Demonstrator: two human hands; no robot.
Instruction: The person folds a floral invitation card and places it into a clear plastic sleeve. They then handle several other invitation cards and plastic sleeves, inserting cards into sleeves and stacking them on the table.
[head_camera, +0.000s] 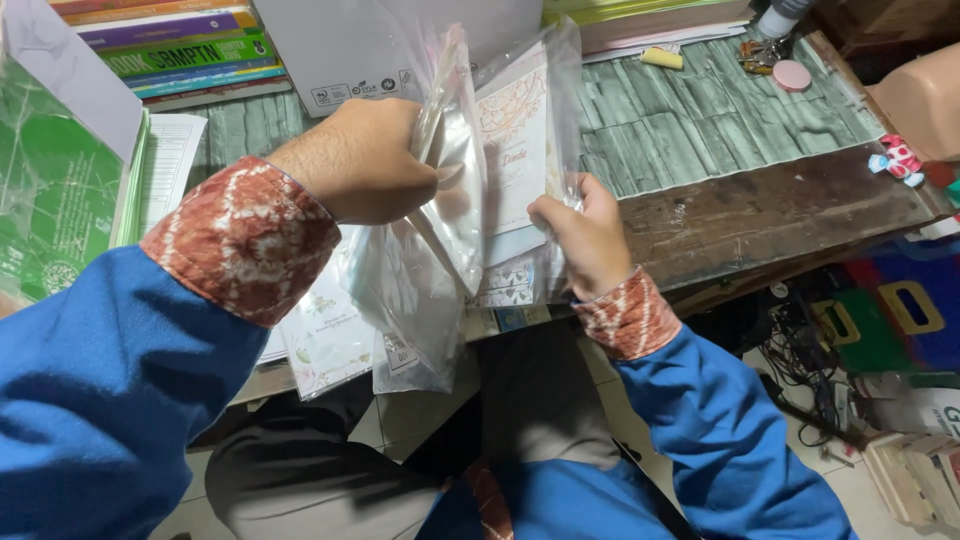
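Your left hand (365, 160) pinches the top of a clear bag (455, 180), your right hand (585, 235) grips the card (515, 140) just beside it, and both things stand up tall between your hands.

Even, fairly bright indoor light falls from above me. The clear plastic sleeve (455, 190) by my left hand (365, 160) catches white glare. Below my hands it's darker, shadowed. My hands' edges look slightly soft; frame corners stretch.
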